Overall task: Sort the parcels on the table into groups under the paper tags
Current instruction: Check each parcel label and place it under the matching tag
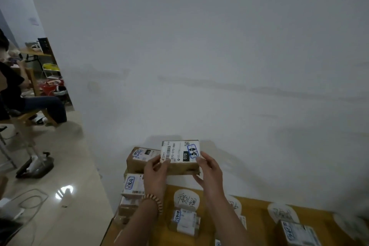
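The yellow-brown table point(257, 225) carried handwritten white paper tags along its far edge: one paper tag point(186, 199) toward eleven o'clock, a second tag point(282, 212) toward one. A small parcel point(184, 222) lay at six o'clock of the first, and a larger parcel point(298, 233) likewise below the second. At nine o'clock stood a stack of parcels point(132, 186).

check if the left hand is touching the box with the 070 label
Touching. The head view shows the left hand pinching the left end of the 070 box, thumb on its label.
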